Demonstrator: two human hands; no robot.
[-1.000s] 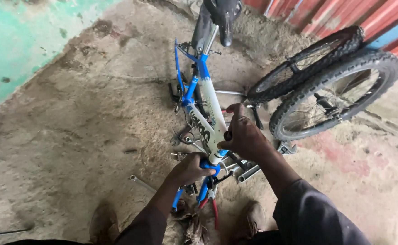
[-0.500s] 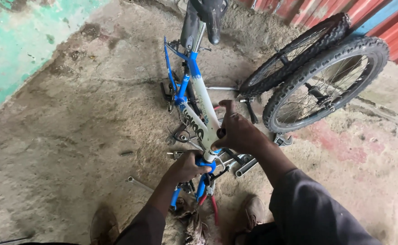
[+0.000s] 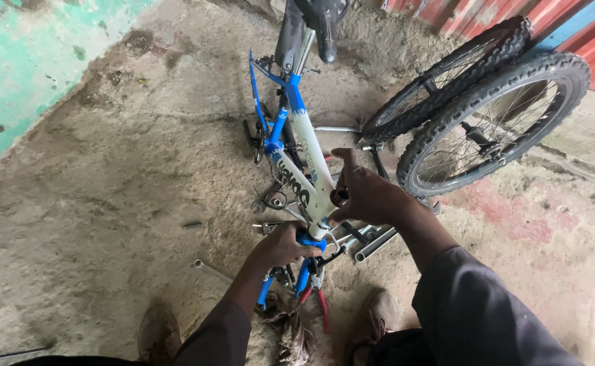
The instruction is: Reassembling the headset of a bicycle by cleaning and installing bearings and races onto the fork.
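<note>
Glossy painted metal bike frame, knobbly matt rubber tyres, rough concrete floor.

Bike frame centre – two wheels right, wrench on ground left.

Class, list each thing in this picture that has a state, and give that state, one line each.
Bike frame: upright, wheels off.
Left hand: gripping the frame's front end.
Right hand: closed on the frame's white tube.
Two wheels: detached, leaning by the red wall.
Saddle: fitted.
Pliers: lying on the ground.
</note>
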